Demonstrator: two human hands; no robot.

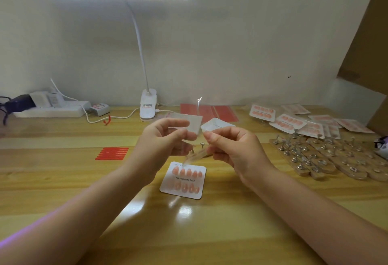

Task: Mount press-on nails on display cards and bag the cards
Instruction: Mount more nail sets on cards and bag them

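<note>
A white display card [182,180] printed "Handmade Nail" lies flat on the wooden table with two rows of pink press-on nails on it. Just above the card, both hands hold a clear plastic bag [194,156] that is hard to make out. My left hand [165,136] pinches the bag's left side between thumb and fingers. My right hand [228,147] pinches its right side, fingers curled. The bag's lower corner hangs close over the card's top edge.
Blank white cards [218,125] and red sheets [210,110] lie behind the hands. Red adhesive strips [112,153] sit at the left. Several filled cards [289,122] and wooden nail stands [327,157] crowd the right. A clip lamp [148,105] and power strip [48,110] stand along the wall.
</note>
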